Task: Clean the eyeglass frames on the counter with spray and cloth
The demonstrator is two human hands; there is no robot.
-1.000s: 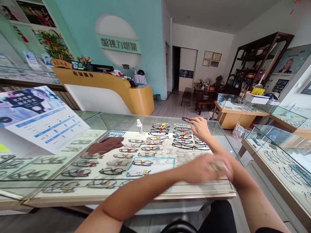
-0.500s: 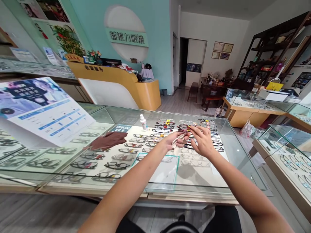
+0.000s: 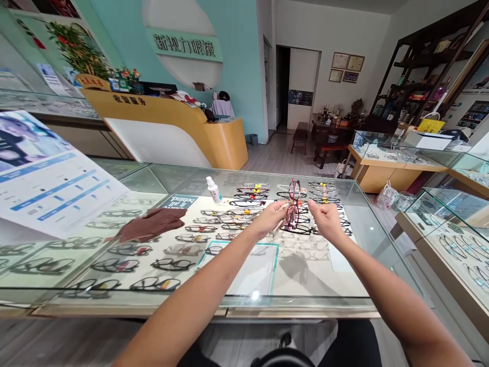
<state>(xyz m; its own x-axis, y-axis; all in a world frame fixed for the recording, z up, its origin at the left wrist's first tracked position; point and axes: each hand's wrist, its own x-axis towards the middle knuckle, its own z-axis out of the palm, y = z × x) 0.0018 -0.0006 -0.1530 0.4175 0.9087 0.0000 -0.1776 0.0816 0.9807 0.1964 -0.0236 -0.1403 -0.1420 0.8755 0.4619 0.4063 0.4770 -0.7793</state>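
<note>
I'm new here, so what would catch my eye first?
Probably the red-rimmed glasses held on end in the left hand, above a glass counter with rows of spectacles. A brown cloth and a white bottle stand out on the counter, further left. Behind, a round sign marks the turquoise wall.

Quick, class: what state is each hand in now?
Left hand: closed, holding reddish glasses and a pale cloth.
Right hand: curled closed; whether it holds anything cannot be told.
</note>
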